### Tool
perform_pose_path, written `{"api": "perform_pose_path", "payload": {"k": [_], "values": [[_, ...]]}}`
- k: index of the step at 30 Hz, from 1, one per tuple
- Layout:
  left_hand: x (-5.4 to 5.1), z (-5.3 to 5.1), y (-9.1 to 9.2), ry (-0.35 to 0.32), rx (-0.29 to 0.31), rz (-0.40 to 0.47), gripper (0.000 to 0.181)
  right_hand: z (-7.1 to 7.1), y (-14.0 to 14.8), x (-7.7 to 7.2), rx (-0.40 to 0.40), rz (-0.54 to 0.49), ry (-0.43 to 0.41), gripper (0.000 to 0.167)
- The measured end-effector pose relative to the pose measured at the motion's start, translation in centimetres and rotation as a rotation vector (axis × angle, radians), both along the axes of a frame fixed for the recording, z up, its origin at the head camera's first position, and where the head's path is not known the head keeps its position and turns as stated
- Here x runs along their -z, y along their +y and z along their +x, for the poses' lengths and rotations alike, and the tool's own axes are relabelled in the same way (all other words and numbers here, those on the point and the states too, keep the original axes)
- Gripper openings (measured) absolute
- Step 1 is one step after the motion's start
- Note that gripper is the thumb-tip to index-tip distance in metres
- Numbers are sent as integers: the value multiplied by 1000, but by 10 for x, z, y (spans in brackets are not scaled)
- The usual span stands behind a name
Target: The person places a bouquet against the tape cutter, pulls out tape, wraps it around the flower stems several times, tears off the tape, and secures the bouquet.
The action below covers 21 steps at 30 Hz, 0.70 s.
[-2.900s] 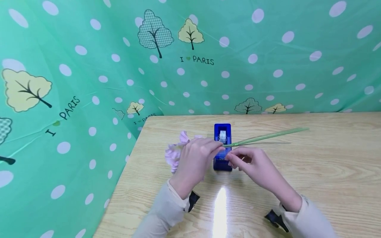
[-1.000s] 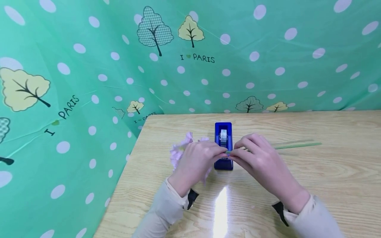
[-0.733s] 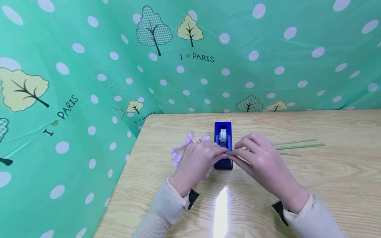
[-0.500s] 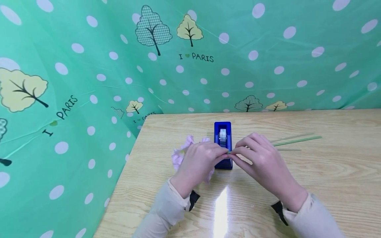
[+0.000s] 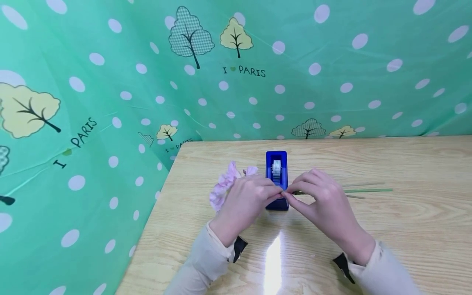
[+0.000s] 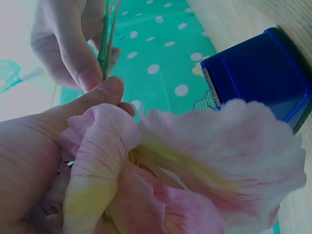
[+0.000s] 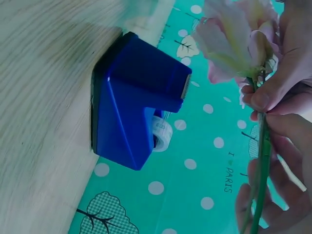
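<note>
Pale pink artificial flowers [image 5: 223, 187] with ruffled petals fan out to the left of my left hand [image 5: 248, 200], which pinches their stems just below the blooms. Thumb and fingertips of my right hand [image 5: 324, 205] pinch the same stems right beside the left fingertips. Green and brownish stems [image 5: 368, 190] run out past the right hand, splayed a little at their ends. In the right wrist view the bundled stems [image 7: 262, 165] pass along the right palm, and the blooms [image 7: 234, 39] sit above the left thumb. Whether tape is around the stems I cannot tell.
A blue tape dispenser [image 5: 276, 162] holding a roll of clear tape [image 7: 162, 133] stands on the wooden table [image 5: 413, 213] behind the hands. Its toothed cutter [image 6: 211, 87] shows in the left wrist view. A green dotted cloth [image 5: 317, 61] hangs behind the table.
The right hand has come in from beside the stems and now pinches them next to the left fingertips. Over the last half second the stem ends have swung downward and the flowers have turned slightly.
</note>
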State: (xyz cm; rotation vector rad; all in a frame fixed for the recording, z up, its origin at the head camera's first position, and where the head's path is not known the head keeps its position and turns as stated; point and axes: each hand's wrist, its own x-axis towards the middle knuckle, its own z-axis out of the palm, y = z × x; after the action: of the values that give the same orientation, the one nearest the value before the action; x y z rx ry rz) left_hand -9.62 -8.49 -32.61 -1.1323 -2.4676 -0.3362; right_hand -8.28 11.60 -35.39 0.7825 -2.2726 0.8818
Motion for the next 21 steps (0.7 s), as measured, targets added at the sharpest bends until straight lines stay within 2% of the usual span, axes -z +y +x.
{"api": "perform_pose_path", "payload": {"k": [5,10,14,21], "values": [[-1,0,-1,19,28,-11,12,1,-1,-1,15,-36,-108,13],[-1,-3,-3,35,73,31,12,2,-2,-3,28,-51,-219,5],[-1,-3,-4,54,82,40,12,3,-2,-3,41,-62,-293,3],[-1,-6,-5,56,96,52,9,3,2,-7,72,-20,-353,4]]}}
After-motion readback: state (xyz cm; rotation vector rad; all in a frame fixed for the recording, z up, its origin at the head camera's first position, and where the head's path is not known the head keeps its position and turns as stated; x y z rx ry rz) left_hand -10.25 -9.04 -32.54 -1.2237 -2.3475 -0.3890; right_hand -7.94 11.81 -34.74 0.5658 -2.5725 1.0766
